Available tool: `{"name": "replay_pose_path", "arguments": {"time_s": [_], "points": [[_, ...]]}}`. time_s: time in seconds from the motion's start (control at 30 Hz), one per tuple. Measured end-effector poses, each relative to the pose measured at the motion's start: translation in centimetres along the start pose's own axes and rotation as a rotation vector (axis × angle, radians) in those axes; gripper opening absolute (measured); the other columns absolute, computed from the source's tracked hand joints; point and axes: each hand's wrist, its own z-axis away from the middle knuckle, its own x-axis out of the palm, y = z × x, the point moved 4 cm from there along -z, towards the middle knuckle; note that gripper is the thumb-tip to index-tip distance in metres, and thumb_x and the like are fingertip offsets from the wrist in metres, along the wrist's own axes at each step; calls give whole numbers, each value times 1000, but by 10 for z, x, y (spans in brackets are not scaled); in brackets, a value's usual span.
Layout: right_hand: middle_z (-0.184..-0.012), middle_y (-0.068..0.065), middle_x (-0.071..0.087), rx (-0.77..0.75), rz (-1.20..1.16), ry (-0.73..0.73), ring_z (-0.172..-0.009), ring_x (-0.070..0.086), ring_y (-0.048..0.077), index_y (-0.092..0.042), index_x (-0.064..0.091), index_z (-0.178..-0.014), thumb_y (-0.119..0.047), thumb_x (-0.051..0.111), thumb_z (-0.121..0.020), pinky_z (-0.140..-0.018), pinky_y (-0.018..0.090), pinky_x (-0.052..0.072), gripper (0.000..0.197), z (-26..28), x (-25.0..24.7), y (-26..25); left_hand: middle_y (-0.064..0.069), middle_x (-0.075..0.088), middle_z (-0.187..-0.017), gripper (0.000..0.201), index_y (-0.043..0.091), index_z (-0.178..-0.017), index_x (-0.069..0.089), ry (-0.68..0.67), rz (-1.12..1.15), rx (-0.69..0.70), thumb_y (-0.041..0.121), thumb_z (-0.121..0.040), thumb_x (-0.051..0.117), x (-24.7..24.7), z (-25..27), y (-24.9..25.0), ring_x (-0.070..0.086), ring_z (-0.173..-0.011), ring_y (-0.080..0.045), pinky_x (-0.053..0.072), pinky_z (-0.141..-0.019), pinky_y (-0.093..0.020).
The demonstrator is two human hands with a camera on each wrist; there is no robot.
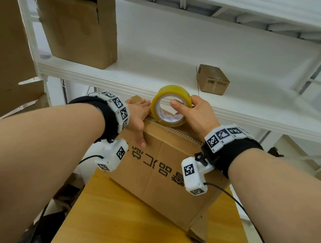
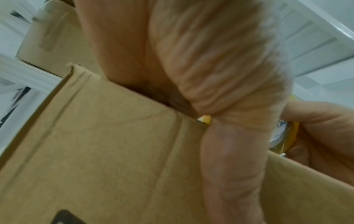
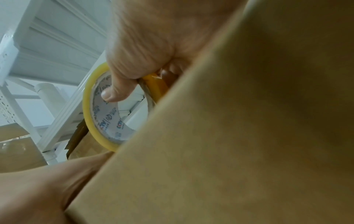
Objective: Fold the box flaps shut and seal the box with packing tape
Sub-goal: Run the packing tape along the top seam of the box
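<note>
A brown cardboard box [image 1: 166,168] with black printed characters stands on a wooden table [image 1: 108,214]. My left hand [image 1: 137,120] lies over the box's top near edge, fingers flat on the top and thumb pressed down the near face. My right hand [image 1: 187,106] grips a yellow roll of packing tape [image 1: 169,91], thumb through its core, and the roll stands on edge on the box's top beside the left hand. The left wrist view shows the left palm [image 2: 210,60] against the box [image 2: 107,144]. In the right wrist view the thumb [image 3: 118,91] hooks inside the roll [image 3: 87,109]. The flaps' seam is hidden.
A white shelf rack [image 1: 100,76] runs close behind the box. On it stand a large cardboard box [image 1: 80,31] at the left and a small cardboard box [image 1: 212,80] at the right. Flat cardboard [image 1: 8,54] leans at the far left.
</note>
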Motion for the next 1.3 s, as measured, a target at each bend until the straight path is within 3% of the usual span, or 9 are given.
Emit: {"name": "replay_pose_path", "arguments": {"time_s": [0.17, 0.4, 0.53, 0.63, 0.77, 0.87, 1.03, 1.17, 1.3], "points": [[-87, 7, 74, -11, -19, -10, -85, 71, 26, -19, 61, -85, -78, 70, -62, -82, 51, 59, 64, -1, 0, -7, 2, -13, -165, 138, 25, -156, -8, 10, 47, 6, 63, -58, 82, -1, 2, -5, -15, -150, -18, -10, -119, -55], [-91, 9, 70, -59, 25, 19, -87, 68, 25, -22, 55, -81, -61, 74, -81, -81, 49, 58, 43, -6, 3, -21, 5, -7, -165, 130, 29, -156, -3, 49, 98, 19, 61, -62, 81, -5, 8, -7, -12, -151, -18, -8, -120, -55], [-92, 12, 71, -108, -4, 44, -88, 70, 27, -16, 58, -88, -62, 75, -79, -82, 50, 58, 50, -16, 1, -37, 6, -3, -165, 126, 31, -156, 1, 140, 182, 17, 63, -63, 79, -12, 6, -7, -4, -152, -20, -7, -120, -53], [-92, 13, 69, -112, -3, 52, -88, 68, 29, -14, 58, -90, -57, 76, -81, -82, 50, 58, 48, -21, 0, -38, 4, -8, -165, 137, 27, -156, -7, 183, 197, -15, 70, -58, 78, -7, -1, -8, -6, -152, -19, -5, -120, -49], [-96, 7, 72, -58, 27, 59, -92, 69, 22, -17, 61, -99, -57, 69, -88, -81, 41, 57, 43, -19, -1, -20, -5, -24, -162, 155, 15, -152, -24, 177, 208, -64, 68, -52, 82, -3, -4, -12, -19, -149, -23, -6, -122, -43], [-97, 7, 72, -54, 41, 59, -93, 68, 22, -17, 62, -106, -58, 66, -90, -83, 39, 56, 44, -20, -2, -15, -8, -24, -161, 156, 11, -151, -26, 147, 184, -101, 68, -53, 81, -1, -1, -10, -19, -149, -24, -6, -122, -45], [-96, 7, 71, -62, 70, 54, -91, 68, 24, -17, 61, -107, -58, 64, -91, -83, 41, 56, 43, -21, -3, -13, -7, -17, -163, 154, 13, -154, -18, 117, 143, -100, 73, -50, 79, 2, -6, -13, -15, -150, -24, -3, -122, -50], [-93, 7, 71, -56, 96, 47, -88, 68, 24, -16, 60, -101, -58, 63, -91, -80, 38, 54, 43, -16, -3, -7, -3, 3, -164, 144, 20, -155, -1, 115, 116, -54, 78, -48, 76, 2, -9, -10, -1, -151, -25, 3, -121, -50], [-90, 6, 72, -30, 94, 81, -86, 69, 24, -17, 62, -101, -59, 63, -91, -84, 43, 56, 43, -16, -10, -1, -4, 18, -159, 131, 15, -153, 13, 120, 79, -54, 76, -54, 75, -2, -5, -9, 13, -148, -26, 11, -121, -49]]}}
